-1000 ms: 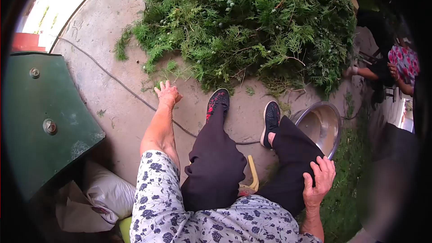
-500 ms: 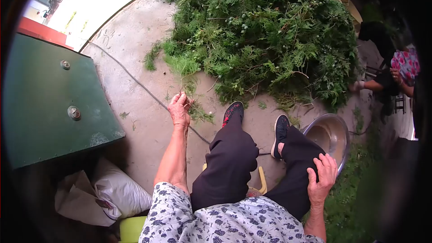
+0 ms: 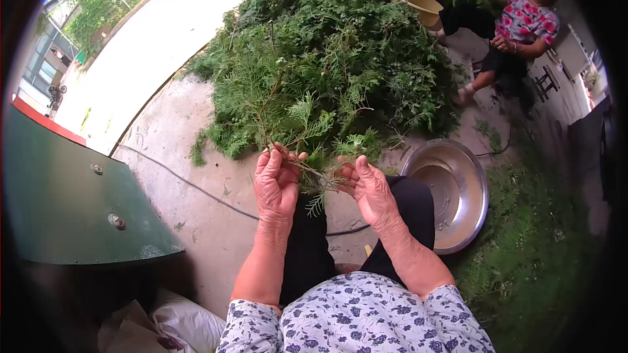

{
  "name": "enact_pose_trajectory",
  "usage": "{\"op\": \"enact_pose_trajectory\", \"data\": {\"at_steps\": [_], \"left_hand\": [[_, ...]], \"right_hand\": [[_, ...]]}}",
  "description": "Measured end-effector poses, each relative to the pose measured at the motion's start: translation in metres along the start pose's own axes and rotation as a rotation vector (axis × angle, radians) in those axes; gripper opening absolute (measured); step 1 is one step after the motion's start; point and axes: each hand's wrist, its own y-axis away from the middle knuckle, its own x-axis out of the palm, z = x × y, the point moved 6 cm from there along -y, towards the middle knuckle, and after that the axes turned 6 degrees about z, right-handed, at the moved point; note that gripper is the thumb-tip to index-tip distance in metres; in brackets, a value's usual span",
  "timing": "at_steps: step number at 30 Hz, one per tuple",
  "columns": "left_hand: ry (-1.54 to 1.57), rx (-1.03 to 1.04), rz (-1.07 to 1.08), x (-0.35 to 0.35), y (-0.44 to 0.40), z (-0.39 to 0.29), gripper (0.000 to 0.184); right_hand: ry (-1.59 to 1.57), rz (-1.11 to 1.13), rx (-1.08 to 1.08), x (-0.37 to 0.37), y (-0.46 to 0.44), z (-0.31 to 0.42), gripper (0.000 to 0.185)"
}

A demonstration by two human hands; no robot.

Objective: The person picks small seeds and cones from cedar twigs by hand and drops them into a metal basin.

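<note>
A leafy cypress branch (image 3: 263, 101) stands up from my left hand (image 3: 276, 183), whose thumb and fingers close around its stem. Lower side twigs of this branch slant across to my right hand (image 3: 371, 193). There the bent fingers hold the twig ends loosely, with the thumb raised; the exact contact is partly hidden by foliage. Both hands are above my knees, in front of a large pile of cut cypress branches (image 3: 366, 59). Small round cones show among the green sprays.
Right of my knee stands a wide metal basin (image 3: 481, 186). Cut greenery (image 3: 523, 242) covers the ground beyond it. A dark cable (image 3: 196, 184) crosses the concrete, with a green metal box (image 3: 72, 196) at left. Another person (image 3: 523, 26) sits behind the pile near a yellow tub (image 3: 418, 1).
My view has tilted up. My right hand has left my knee and come to the twigs beside my left hand. A larger branch is now in my left hand instead of a small sprig.
</note>
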Motion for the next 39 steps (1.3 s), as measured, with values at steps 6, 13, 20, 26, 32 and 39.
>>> {"op": "enact_pose_trajectory", "data": {"at_steps": [6,13,20,26,32,39], "left_hand": [[-0.094,-0.222,0.090,-0.006,0.035,0.045,0.026],[-1.748,0.554,0.194,0.057,0.076,0.029,0.042],[-0.575,-0.492,0.282,0.029,0.076,0.090,0.024],[-0.481,-0.438,0.197,0.014,0.081,0.089,0.021],[-0.637,-0.353,0.185,0.001,0.079,0.083,0.021],[-0.800,-0.364,0.188,-0.004,0.083,0.085,0.023]], "right_hand": [[-0.085,-0.200,-0.197,-0.033,0.031,0.028,0.015],[-0.087,-0.120,-0.229,-0.046,0.051,0.020,0.014],[0.349,-0.008,-0.140,-0.024,0.066,-0.012,0.017],[0.676,0.083,-0.054,-0.027,0.064,-0.023,0.018],[0.573,-0.138,-0.157,-0.059,0.052,0.002,0.023],[0.288,0.009,-0.027,-0.055,0.034,-0.017,0.030]]}}
